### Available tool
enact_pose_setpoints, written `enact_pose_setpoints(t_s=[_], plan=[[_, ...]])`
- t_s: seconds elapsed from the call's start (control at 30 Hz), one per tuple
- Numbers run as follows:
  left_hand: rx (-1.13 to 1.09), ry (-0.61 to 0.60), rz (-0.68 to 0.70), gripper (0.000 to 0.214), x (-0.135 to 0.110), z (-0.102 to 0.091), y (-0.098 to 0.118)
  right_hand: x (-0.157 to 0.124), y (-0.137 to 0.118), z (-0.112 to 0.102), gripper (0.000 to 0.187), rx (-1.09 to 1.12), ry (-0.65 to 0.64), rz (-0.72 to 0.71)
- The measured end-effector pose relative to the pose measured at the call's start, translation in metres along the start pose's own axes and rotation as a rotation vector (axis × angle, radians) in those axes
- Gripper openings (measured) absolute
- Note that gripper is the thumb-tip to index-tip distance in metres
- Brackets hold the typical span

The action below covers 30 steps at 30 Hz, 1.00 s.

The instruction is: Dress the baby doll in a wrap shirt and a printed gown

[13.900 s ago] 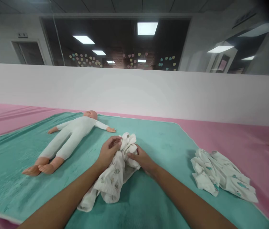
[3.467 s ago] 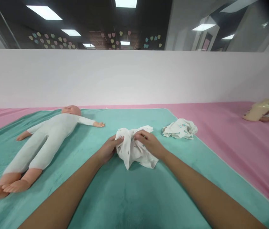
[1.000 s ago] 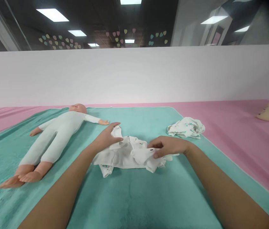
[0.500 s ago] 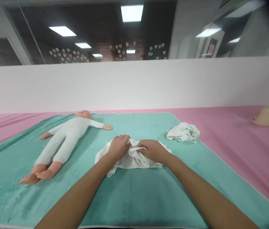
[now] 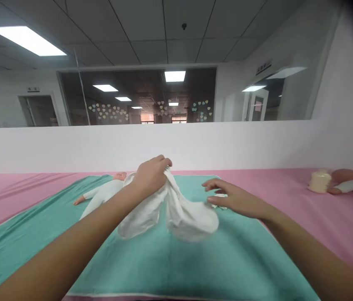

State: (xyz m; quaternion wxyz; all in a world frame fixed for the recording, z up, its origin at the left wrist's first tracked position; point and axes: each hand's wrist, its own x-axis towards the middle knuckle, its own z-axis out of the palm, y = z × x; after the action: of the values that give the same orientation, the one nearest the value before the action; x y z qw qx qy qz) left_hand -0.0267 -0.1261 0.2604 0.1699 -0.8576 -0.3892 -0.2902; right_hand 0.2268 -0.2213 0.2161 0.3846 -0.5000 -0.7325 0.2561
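My left hand (image 5: 153,176) is closed on a bunched edge of a white baby garment (image 5: 190,219), which hangs in two soft lobes above the green blanket (image 5: 195,267). The garment's lower part is blurred, and its exact kind is unclear. Just right of the garment is my right hand (image 5: 231,198), its thumb and fingers apart with nothing in them. Behind that hand a crumpled, patterned white cloth (image 5: 220,202) lies mostly hidden. At the left, a baby doll (image 5: 104,191) in white clothes lies on its back, its legs covered by my left forearm.
A pink sheet (image 5: 284,186) lies under the blanket. On it at the far right are a cream-coloured container (image 5: 319,182) and what looks like part of another doll (image 5: 350,175). A white low wall (image 5: 176,146) with glass above runs along the back.
My left hand has lifted the white garment off the blanket. My right hand has let go of it and moved right, opening. The view has tilted upward.
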Motion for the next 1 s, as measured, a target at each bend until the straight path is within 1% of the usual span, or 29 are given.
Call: enact_pose_setpoints(t_s=[0.07,0.1,0.13,0.17,0.23,0.27,0.33,0.4,0.43,0.53,0.6,0.63,0.67,0.7,0.77,0.83,0.87,0.93,1.0], plan=[[-0.007,-0.08,0.065,0.046,0.006,-0.016,0.023,0.004,-0.03,0.021,0.045,0.021,0.106,-0.092],[-0.012,-0.114,0.089,0.044,0.008,-0.022,0.032,0.008,-0.042,0.033,0.051,0.029,0.13,-0.118],[-0.022,-0.144,0.109,0.043,0.009,-0.028,0.038,0.012,-0.052,0.043,0.052,0.043,0.161,-0.129],[-0.036,-0.164,0.121,0.042,0.009,-0.033,0.041,0.018,-0.059,0.053,0.05,0.061,0.194,-0.132],[-0.068,-0.178,0.103,0.042,0.007,-0.044,0.04,0.029,-0.067,0.065,0.039,0.112,0.234,-0.112],[-0.08,-0.173,0.08,0.042,0.005,-0.05,0.036,0.033,-0.069,0.069,0.033,0.137,0.227,-0.1],[-0.083,-0.164,0.03,0.044,0.0,-0.06,0.025,0.038,-0.07,0.071,0.02,0.155,0.161,-0.09],[-0.049,-0.173,0.005,0.046,-0.006,-0.07,0.013,0.038,-0.07,0.069,0.009,0.081,0.11,-0.111],[-0.029,-0.18,0.005,0.047,-0.009,-0.074,0.007,0.036,-0.07,0.066,0.005,0.013,0.123,-0.128],[-0.014,-0.173,0.017,0.043,-0.016,-0.086,-0.008,0.03,-0.071,0.054,0.001,-0.182,0.246,-0.164],[-0.091,-0.136,-0.009,0.035,-0.018,-0.093,-0.013,0.027,-0.073,0.044,0.002,-0.236,0.277,-0.165],[-0.169,-0.124,-0.029,0.031,-0.019,-0.097,-0.014,0.026,-0.074,0.04,0.004,-0.242,0.274,-0.161],[-0.269,-0.14,-0.043,0.026,-0.019,-0.101,-0.014,0.026,-0.076,0.036,0.007,-0.241,0.264,-0.158],[-0.38,-0.185,-0.049,0.021,-0.019,-0.105,-0.012,0.025,-0.079,0.032,0.01,-0.237,0.252,-0.156],[-0.595,-0.338,-0.043,0.016,-0.02,-0.112,-0.006,0.023,-0.085,0.026,0.016,-0.23,0.235,-0.165],[-0.74,-0.486,-0.046,0.024,-0.021,-0.115,0.0,0.021,-0.091,0.021,0.021,-0.24,0.231,-0.179],[-0.768,-0.517,-0.06,0.029,-0.022,-0.115,0.002,0.02,-0.093,0.018,0.023,-0.256,0.229,-0.18],[-0.705,-0.501,-0.098,0.036,-0.023,-0.112,0.001,0.019,-0.092,0.012,0.023,-0.307,0.201,-0.156],[-0.499,-0.44,-0.134,0.04,-0.025,-0.106,-0.005,0.018,-0.083,0.006,0.023,-0.378,0.121,-0.094]])
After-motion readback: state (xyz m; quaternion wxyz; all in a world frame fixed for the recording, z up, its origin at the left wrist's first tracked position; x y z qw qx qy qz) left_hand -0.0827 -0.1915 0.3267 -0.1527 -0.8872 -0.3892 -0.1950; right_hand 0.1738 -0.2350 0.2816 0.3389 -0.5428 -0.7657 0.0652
